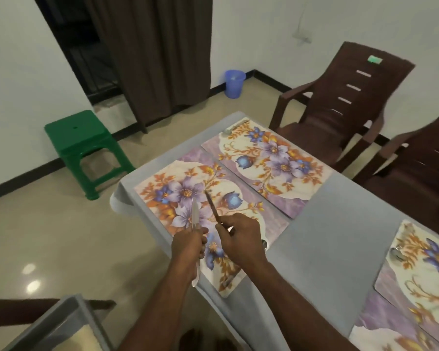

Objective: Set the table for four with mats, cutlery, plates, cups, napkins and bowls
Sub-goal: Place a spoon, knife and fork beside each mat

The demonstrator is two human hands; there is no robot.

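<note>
A grey tabletop (327,236) is being laid at centre frame; a knife (194,214) is being gripped by the left hand (188,245), another piece of cutlery (212,207) pinched by the right hand (241,240); either could be dropped beyond the floral mat (167,191) near the edge.

White walls (23,72), beige glossy floor (61,236), green stool (84,145), brown chairs (340,110), dark curtain (157,51).

Right mat (421,279) cut off by the frame edge, near chair (416,183) likewise, spoon (264,243) mostly hidden behind right hand (241,239), knife (195,219) middle covered by left hand (188,245), far-mat cutlery (232,127) too blurred to identify
</note>
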